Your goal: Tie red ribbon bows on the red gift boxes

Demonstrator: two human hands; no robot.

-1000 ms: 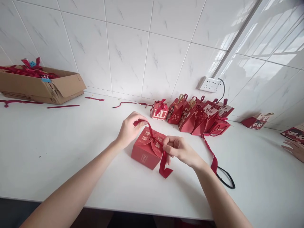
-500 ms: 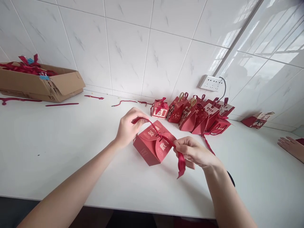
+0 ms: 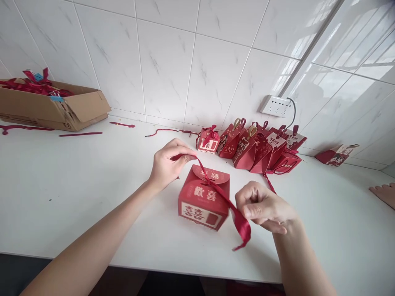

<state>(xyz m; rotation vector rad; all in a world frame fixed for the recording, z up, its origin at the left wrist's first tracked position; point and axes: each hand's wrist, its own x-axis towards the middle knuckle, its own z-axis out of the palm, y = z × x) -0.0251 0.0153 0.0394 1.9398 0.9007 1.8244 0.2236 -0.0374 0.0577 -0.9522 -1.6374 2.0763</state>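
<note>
A red gift box (image 3: pixel 199 193) with white lettering and a pale label on its front stands on the table between my hands. A red ribbon (image 3: pixel 219 190) runs through its folded top and crosses at the middle. My left hand (image 3: pixel 169 164) is closed in a pinch on one ribbon end, up and left of the box. To the right of the box, my right hand (image 3: pixel 262 205) is curled, with thumb and fingertips at the other length of ribbon. That ribbon's wide loose tail hangs below the fingers and curls toward the table.
Several finished red boxes (image 3: pixel 259 150) stand by the tiled wall, and one box (image 3: pixel 336 156) lies farther right. A cardboard carton (image 3: pixel 83 107) of red ribbons sits at the left. Ribbon scraps (image 3: pixel 80 134) lie nearby. Another person's hand (image 3: pixel 384 193) rests at the right edge.
The box has turned so its labelled front faces me. My right hand has moved slightly right and down, drawing the ribbon out. The other person's hand has shifted right, partly out of view.
</note>
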